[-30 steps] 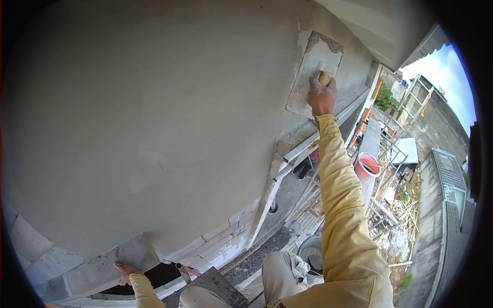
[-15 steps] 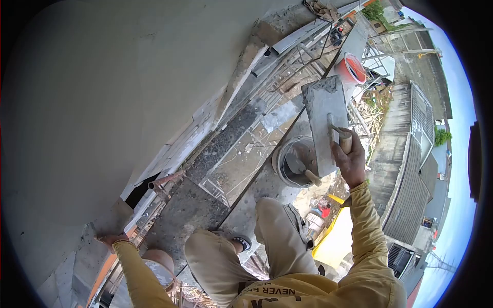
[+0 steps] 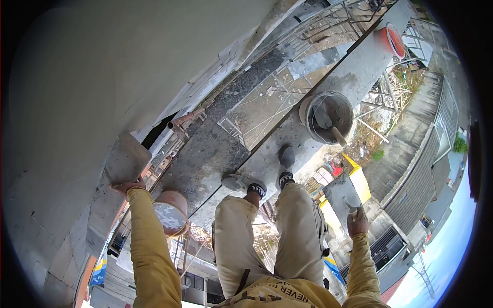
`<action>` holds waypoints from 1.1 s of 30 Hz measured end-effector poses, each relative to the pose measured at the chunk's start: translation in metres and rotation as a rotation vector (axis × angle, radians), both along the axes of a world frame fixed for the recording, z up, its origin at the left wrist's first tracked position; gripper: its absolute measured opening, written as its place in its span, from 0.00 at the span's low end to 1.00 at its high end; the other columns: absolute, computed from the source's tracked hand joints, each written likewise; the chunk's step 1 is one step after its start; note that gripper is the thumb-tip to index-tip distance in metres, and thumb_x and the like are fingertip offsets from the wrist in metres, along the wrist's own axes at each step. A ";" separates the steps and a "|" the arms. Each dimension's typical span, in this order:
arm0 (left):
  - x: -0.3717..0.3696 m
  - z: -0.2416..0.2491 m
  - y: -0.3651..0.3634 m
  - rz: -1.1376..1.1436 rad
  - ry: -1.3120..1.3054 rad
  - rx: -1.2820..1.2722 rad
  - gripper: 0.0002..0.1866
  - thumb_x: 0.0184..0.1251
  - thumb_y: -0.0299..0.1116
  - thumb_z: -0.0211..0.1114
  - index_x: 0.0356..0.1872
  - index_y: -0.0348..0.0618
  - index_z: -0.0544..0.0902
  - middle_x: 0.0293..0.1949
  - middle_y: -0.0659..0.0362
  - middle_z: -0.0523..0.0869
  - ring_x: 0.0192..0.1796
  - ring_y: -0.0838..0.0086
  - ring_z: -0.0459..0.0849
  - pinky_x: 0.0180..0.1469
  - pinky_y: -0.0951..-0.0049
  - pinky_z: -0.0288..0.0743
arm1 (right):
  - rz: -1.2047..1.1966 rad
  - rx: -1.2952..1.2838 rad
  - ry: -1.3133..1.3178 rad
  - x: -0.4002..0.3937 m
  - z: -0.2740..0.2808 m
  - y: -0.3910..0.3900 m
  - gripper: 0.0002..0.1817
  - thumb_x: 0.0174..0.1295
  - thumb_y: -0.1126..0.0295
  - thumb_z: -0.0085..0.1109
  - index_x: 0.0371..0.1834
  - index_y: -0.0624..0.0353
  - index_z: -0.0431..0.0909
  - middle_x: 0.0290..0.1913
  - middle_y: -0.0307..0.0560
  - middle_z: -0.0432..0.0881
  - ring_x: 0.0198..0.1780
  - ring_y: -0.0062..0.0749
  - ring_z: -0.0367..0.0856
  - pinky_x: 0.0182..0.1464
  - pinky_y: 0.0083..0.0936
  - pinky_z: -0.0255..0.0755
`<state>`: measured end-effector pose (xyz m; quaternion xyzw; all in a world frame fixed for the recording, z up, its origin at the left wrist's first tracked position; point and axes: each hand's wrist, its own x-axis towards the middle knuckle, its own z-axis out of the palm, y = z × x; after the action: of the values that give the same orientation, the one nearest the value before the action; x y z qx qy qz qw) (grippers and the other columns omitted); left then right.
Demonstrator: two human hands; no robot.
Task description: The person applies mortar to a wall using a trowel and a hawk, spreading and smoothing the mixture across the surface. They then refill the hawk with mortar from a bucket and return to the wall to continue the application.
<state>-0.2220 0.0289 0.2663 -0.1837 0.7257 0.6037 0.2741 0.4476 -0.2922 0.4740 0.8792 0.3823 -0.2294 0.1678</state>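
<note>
High on a scaffold walkway beside a plastered wall (image 3: 154,61), the person stands w/ both shoes (image 3: 286,156) on the planks (image 3: 354,77), knees apart, prob. for a steady stance on a narrow footing. The right hand (image 3: 358,222) is closed round the handle of a plastering float (image 3: 339,192), which hangs out past the plank edge on the person's right, well apart from the wall; gripping the handle keeps fingers off the flat blade & leaves its face unblocked. The left hand (image 3: 126,186) touches the ledge (image 3: 128,159) at the wall, prob. for balance b/c the drop is close; its fingers are too small & hidden to tell if they clench or just rest. The dark bucket (image 3: 344,109) stands upright on the pale plank ahead, near the feet, prob. so its contents are in reach w/o a step. A trowel (image 3: 338,136) leans inside it, blade in, handle over the rim, so it looks easy to grab. Farther along, a red bucket (image 3: 382,38) sits on the same plank, prob. spaced off to leave standing room. A pinkish bucket (image 3: 177,199) is by the left forearm, past the planks' near edge; what supports it is unclear.
</note>
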 end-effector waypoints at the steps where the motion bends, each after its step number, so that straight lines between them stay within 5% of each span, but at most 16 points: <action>1: -0.004 -0.003 -0.001 -0.009 -0.018 -0.006 0.40 0.57 0.74 0.52 0.68 0.66 0.71 0.73 0.65 0.67 0.74 0.63 0.61 0.68 0.48 0.59 | -0.011 0.003 0.018 -0.001 0.003 -0.012 0.17 0.55 0.65 0.61 0.48 0.52 0.72 0.41 0.56 0.83 0.43 0.59 0.82 0.44 0.49 0.76; 4: -0.016 -0.011 -0.004 -0.011 -0.003 -0.035 0.40 0.56 0.73 0.53 0.68 0.66 0.71 0.72 0.64 0.68 0.73 0.62 0.61 0.65 0.45 0.61 | -0.101 -0.115 0.126 0.000 0.010 -0.029 0.22 0.54 0.68 0.61 0.51 0.61 0.70 0.42 0.62 0.81 0.45 0.62 0.80 0.47 0.47 0.75; 12: -0.015 -0.003 -0.002 0.023 0.026 -0.035 0.38 0.53 0.65 0.60 0.66 0.62 0.73 0.69 0.62 0.72 0.71 0.59 0.67 0.64 0.46 0.65 | -0.063 0.021 0.281 0.016 -0.036 -0.008 0.18 0.54 0.69 0.63 0.47 0.59 0.70 0.40 0.59 0.80 0.42 0.58 0.80 0.44 0.44 0.75; 18: -0.060 -0.029 -0.007 0.119 -0.018 -0.071 0.36 0.56 0.60 0.61 0.67 0.62 0.72 0.71 0.58 0.69 0.74 0.56 0.62 0.67 0.41 0.60 | -0.121 0.076 0.350 0.015 -0.055 0.040 0.16 0.54 0.70 0.66 0.45 0.58 0.73 0.43 0.56 0.80 0.47 0.55 0.80 0.49 0.41 0.75; 28: -0.078 -0.027 0.013 0.128 -0.052 -0.117 0.44 0.55 0.71 0.59 0.69 0.58 0.69 0.72 0.55 0.67 0.74 0.57 0.62 0.69 0.44 0.61 | -0.101 0.089 0.368 0.004 -0.068 0.040 0.19 0.54 0.67 0.67 0.46 0.58 0.72 0.40 0.56 0.81 0.43 0.53 0.81 0.46 0.41 0.75; 33: -0.046 -0.013 0.006 0.158 -0.090 -0.162 0.46 0.54 0.73 0.59 0.70 0.57 0.67 0.72 0.55 0.66 0.74 0.57 0.62 0.69 0.45 0.62 | -0.332 0.136 0.417 -0.036 -0.079 0.046 0.21 0.56 0.65 0.65 0.50 0.60 0.72 0.43 0.59 0.81 0.46 0.55 0.81 0.48 0.42 0.75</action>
<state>-0.2680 0.0350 0.2534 -0.2888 0.7423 0.5542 0.2420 0.4117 -0.2457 0.3946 0.8728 0.2738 -0.4038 -0.0139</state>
